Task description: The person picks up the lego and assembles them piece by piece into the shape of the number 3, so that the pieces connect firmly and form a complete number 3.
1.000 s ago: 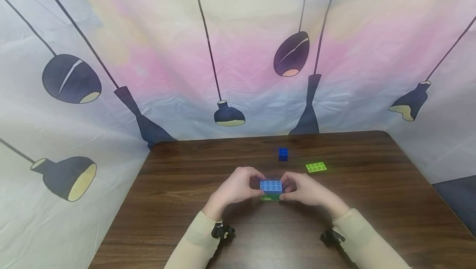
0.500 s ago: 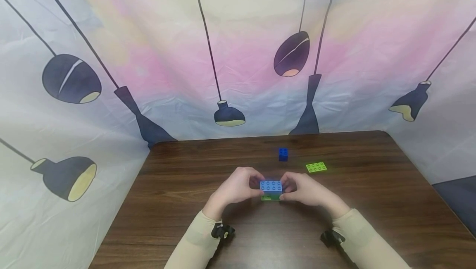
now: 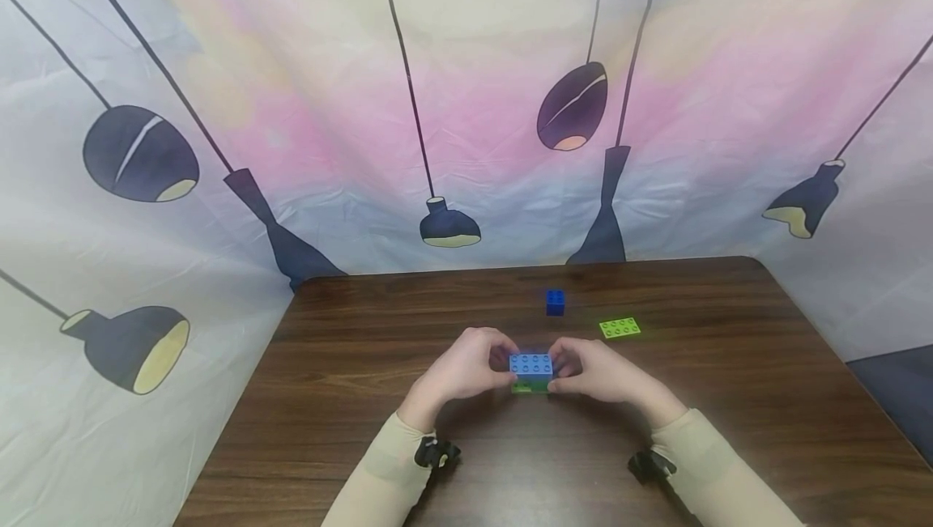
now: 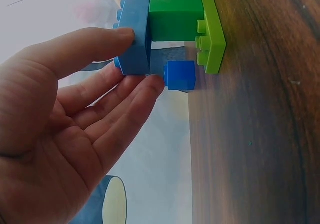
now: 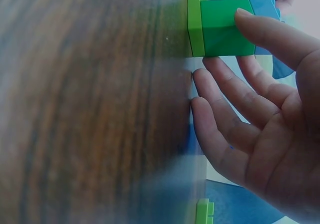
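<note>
A small stack of toy building bricks stands on the table. Its top is a long light blue brick (image 3: 531, 363), its base a lime plate (image 4: 214, 38), and a green brick (image 5: 227, 27) sits between them at the right-hand end, leaving a gap under the blue brick's left part. My left hand (image 3: 470, 363) pinches the left end of the light blue brick, thumb on the near side and fingers on the far side. My right hand (image 3: 601, 371) holds the green brick, thumb on its near face near the blue brick; its lower fingers reach down to the table.
Behind the stack, a dark blue square brick (image 3: 555, 303) rests on the brown wooden table (image 3: 350, 430). A loose lime plate (image 3: 619, 327) lies farther right. A fabric backdrop (image 3: 328, 106) printed with hanging lamps rises behind the table's back edge.
</note>
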Motion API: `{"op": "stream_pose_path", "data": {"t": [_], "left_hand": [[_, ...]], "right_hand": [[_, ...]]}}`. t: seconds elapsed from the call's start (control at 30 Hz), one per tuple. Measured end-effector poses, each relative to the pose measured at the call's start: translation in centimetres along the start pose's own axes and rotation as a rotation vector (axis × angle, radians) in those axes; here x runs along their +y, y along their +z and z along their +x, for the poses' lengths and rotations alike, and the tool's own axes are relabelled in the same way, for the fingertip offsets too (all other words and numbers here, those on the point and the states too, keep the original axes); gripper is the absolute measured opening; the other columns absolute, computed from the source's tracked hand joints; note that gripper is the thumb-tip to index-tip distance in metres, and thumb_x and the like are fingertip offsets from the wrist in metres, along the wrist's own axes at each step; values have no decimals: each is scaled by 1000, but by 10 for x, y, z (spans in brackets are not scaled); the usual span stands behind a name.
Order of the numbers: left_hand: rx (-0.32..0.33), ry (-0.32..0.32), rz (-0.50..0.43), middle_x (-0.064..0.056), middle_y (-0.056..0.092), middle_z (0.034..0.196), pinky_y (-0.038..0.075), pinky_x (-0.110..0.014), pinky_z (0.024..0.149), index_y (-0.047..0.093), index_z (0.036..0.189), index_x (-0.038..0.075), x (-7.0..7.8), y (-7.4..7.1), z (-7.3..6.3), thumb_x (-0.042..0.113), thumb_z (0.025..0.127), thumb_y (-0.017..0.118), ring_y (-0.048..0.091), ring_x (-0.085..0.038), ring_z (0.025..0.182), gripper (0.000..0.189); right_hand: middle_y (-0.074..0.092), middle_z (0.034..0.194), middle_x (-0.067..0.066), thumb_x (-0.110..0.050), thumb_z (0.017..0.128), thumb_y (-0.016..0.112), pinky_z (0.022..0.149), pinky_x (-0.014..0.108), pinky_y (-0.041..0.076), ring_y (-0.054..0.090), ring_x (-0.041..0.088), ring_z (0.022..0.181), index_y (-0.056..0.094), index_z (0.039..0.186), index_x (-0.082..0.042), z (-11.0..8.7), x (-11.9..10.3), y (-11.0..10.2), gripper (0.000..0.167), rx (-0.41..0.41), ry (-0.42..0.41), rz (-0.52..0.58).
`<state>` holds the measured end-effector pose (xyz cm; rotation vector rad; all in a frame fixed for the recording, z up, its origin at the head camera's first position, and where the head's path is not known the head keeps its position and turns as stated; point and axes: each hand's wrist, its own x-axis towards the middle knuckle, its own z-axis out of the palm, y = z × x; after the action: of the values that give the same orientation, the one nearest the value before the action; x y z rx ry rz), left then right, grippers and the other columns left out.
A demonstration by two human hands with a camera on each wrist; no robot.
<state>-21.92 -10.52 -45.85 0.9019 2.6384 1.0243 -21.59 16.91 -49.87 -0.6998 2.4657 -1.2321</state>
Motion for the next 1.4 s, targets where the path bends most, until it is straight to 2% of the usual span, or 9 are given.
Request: {"op": "stream_pose_path", "data": {"t": [0.4,0.67,0.87,1.1,1.4], "left_hand": [[3,6,23,4,73,103,57,-24,81,78,111,9,0,-1,1,15,88,89,69,-12,91,26],[4,2,17,3,73,105,58,-23,82,78,112,9,0,-2,3,14,88,89,69,-10,90,26],[3,-3,17,3,73,105,58,-24,81,78,112,9,0,-1,2,14,89,88,69,-11,90,26],[0,-8,15,4,73,104,58,-24,81,78,112,10,-2,2,1,15,89,88,66,-6,88,26],[0,-16,11,4,72,105,58,-25,82,77,114,10,-3,0,-2,16,89,88,67,-6,89,27]], "right_hand": [[75,114,-1,-23,93,86,91,40,61,73,18,103,70,121,-14,-2,2,-11,33,-22,17,-13],[75,114,-4,-28,97,82,92,46,60,71,20,107,73,123,-16,-4,3,-24,29,78,61,-49],[75,117,-1,-30,98,80,94,47,59,71,21,109,74,123,-14,-2,9,-31,30,122,57,-58],[76,117,1,-29,99,79,93,46,59,71,22,108,75,123,-12,4,11,-38,30,163,55,-70],[76,117,6,-24,100,78,96,51,58,71,27,110,73,126,-5,20,11,-44,32,235,75,-62]]}}
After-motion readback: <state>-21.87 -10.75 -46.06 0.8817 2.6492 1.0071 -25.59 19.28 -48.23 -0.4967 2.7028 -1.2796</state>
